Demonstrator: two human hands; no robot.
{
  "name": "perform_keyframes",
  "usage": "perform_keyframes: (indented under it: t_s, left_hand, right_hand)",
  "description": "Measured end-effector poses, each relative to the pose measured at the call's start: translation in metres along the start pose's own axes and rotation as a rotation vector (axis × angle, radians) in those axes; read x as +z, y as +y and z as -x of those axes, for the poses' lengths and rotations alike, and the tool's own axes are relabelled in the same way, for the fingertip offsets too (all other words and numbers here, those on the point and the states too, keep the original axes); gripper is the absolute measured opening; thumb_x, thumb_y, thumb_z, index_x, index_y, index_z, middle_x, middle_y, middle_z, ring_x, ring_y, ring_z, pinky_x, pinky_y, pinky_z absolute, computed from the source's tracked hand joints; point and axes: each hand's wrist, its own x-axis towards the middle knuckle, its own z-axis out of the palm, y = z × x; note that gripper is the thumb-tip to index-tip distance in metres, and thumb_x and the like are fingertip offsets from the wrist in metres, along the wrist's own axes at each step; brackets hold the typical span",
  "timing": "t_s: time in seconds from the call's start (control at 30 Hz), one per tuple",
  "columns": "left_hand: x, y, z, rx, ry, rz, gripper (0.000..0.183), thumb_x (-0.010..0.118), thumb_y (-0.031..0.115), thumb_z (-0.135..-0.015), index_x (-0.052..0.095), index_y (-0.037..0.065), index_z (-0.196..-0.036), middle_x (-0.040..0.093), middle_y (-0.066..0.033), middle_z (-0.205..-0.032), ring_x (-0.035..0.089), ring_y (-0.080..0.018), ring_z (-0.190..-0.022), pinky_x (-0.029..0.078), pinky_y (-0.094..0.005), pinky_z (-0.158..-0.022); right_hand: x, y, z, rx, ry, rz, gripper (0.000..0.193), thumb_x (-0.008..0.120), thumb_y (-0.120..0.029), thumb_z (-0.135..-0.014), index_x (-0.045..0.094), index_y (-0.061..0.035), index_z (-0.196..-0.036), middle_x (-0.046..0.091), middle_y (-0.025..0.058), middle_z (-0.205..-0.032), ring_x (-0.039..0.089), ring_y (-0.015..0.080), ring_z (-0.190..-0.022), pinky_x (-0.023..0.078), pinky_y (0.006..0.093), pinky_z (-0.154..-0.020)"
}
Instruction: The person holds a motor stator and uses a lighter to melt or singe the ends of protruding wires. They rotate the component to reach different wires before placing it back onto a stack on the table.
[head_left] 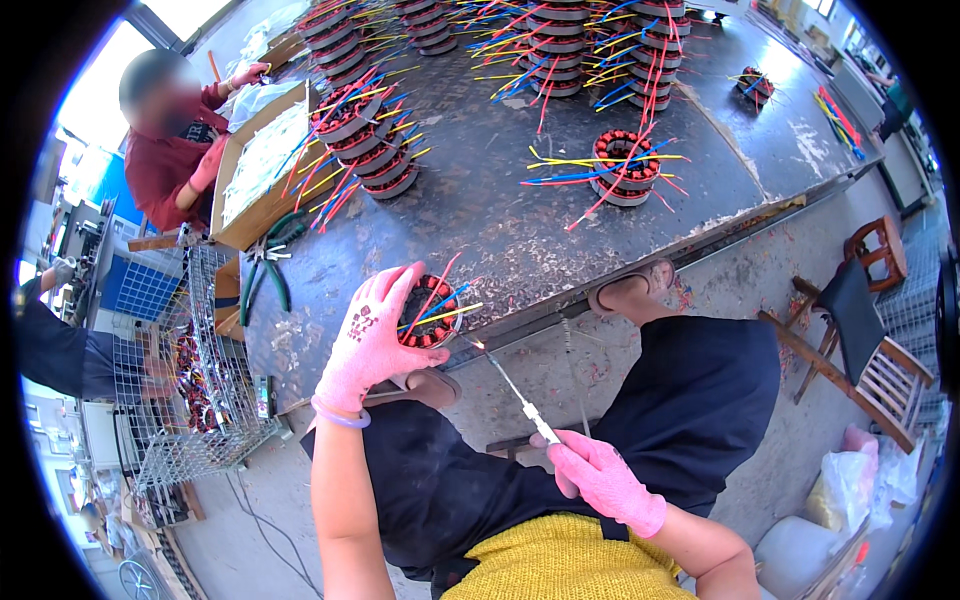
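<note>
My left hand (362, 342), in a pink glove, is closed around a motor stator (431, 340) at the table's near edge. Red windings line the ring, and red, blue and yellow lead wires stick out toward the right. My right hand (610, 484), also gloved in pink, grips a thin rod-shaped tool (533, 410) by its white end. A small orange glow shows near the tool's far tip, close to the stator's right side. From this view I cannot tell whether the tip touches a wire.
Stacked stators (375, 150) with loose wires stand across the dark table (480, 210); a single stator (625, 185) sits right of centre. Green-handled pliers (266, 268) lie beside a cardboard box (240, 228). A wire basket (200, 440) hangs left, near a seated person (165, 160). A wooden chair (870, 350) stands right.
</note>
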Motion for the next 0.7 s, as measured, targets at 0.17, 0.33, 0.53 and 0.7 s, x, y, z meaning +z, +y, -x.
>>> perform_keyframes:
  t_s: [0.17, 0.33, 0.53, 0.7]
  left_hand:
    - [0.0001, -0.0009, 0.0004, -0.002, -0.003, -0.005, 0.107, 0.092, 0.028, -0.052, 0.047, 0.002, -0.146, 0.054, -0.0176, -0.135, 0.052, -0.0373, -0.127, 0.04, -0.0441, -0.111]
    - [-0.0002, -0.0002, 0.0001, -0.002, -0.004, -0.005, 0.107, 0.093, 0.028, -0.052, 0.047, 0.002, -0.146, 0.054, -0.0177, -0.135, 0.052, -0.0375, -0.127, 0.04, -0.0442, -0.11]
    - [0.0006, -0.0018, 0.0005, 0.016, 0.007, -0.001, 0.107, 0.093, 0.029, -0.052, 0.047, 0.002, -0.146, 0.054, -0.0176, -0.135, 0.052, -0.0375, -0.127, 0.04, -0.0444, -0.11]
    - [0.0012, -0.0021, 0.0005, 0.008, 0.009, 0.01, 0.106, 0.093, 0.029, -0.053, 0.047, 0.002, -0.145, 0.054, -0.0174, -0.135, 0.052, -0.0375, -0.127, 0.04, -0.0438, -0.11]
  right_hand:
    - [0.0008, -0.0074, 0.0017, 0.03, -0.004, 0.029, 0.04, 0.049, -0.023, -0.106, 0.056, 0.0024, -0.137, 0.048, -0.0055, -0.072, 0.044, 0.0049, -0.063, 0.035, 0.0216, -0.058]
    - [-0.001, 0.0013, 0.0, -0.001, -0.005, 0.011, 0.039, 0.049, -0.022, -0.106, 0.056, 0.0018, -0.137, 0.048, -0.0055, -0.072, 0.044, 0.0048, -0.063, 0.036, 0.0215, -0.058]
    - [0.0019, -0.0035, 0.0009, 0.01, 0.007, -0.011, 0.039, 0.05, -0.022, -0.106, 0.056, 0.0019, -0.136, 0.047, -0.0059, -0.072, 0.043, 0.005, -0.062, 0.036, 0.0218, -0.057]
    - [0.0002, 0.0016, 0.0001, -0.002, 0.0, -0.029, 0.039, 0.05, -0.022, -0.107, 0.057, 0.0021, -0.136, 0.047, -0.0058, -0.072, 0.043, 0.005, -0.062, 0.035, 0.0219, -0.057]
